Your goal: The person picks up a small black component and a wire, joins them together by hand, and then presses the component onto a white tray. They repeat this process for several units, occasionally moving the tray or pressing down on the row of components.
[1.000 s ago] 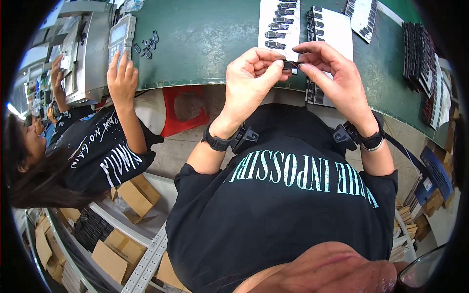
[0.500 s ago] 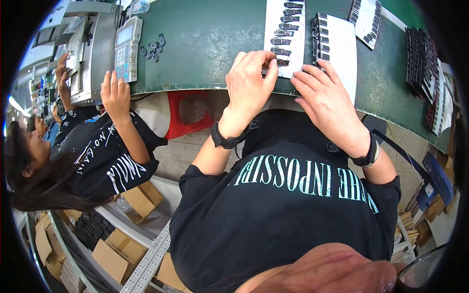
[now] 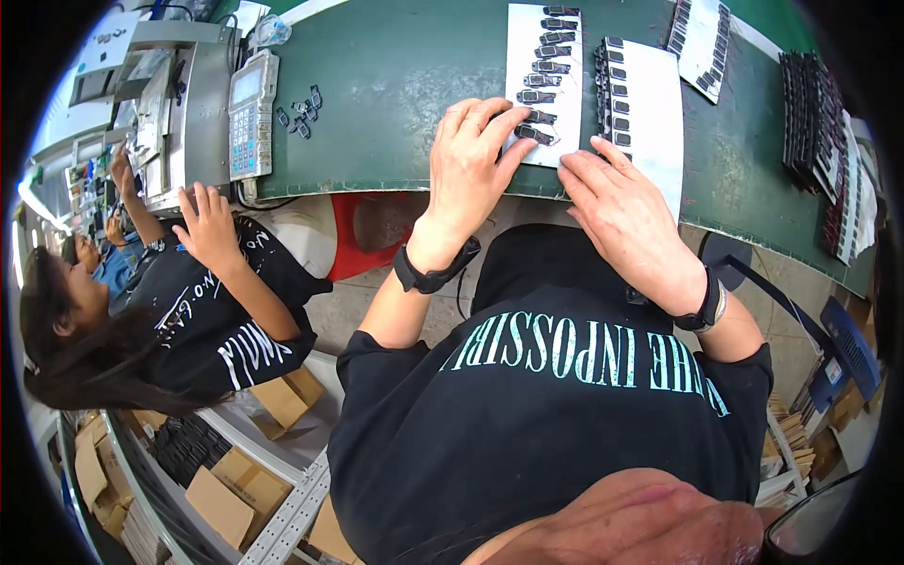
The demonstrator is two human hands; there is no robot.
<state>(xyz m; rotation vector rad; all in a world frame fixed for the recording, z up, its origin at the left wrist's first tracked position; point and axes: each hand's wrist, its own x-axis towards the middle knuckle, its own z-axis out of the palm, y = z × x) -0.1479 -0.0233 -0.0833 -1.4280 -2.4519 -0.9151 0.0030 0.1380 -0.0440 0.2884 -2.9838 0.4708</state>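
Observation:
My left hand (image 3: pixel 474 165) is at the near end of a white strip-like board (image 3: pixel 570 146), palm down. Its thumb and index finger are apart around a small black part (image 3: pixel 536 135) with thin wires, the nearest in a column of several such parts. I cannot see a firm grip on it. My right hand (image 3: pixel 623 209) lies flat with fingers stretched out over the near left edge of a second white board (image 3: pixel 659 113). That board carries a column of small black parts (image 3: pixel 617 89) along its left side, just beyond my fingertips.
The green table (image 3: pixel 405 85) has small loose black parts (image 3: pixel 301 111), a grey keypad device (image 3: pixel 252 118) and a machine on the left. A third filled board (image 3: pixel 699 52) and stacked black strips (image 3: pixel 810 122) lie right. A co-worker's hand (image 3: pixel 209 226) is at left.
The view has shifted slightly. My left thumb and index finger have spread apart at the black part. My right hand stays by the second board. The co-worker's near hand has drawn back from the keypad device.

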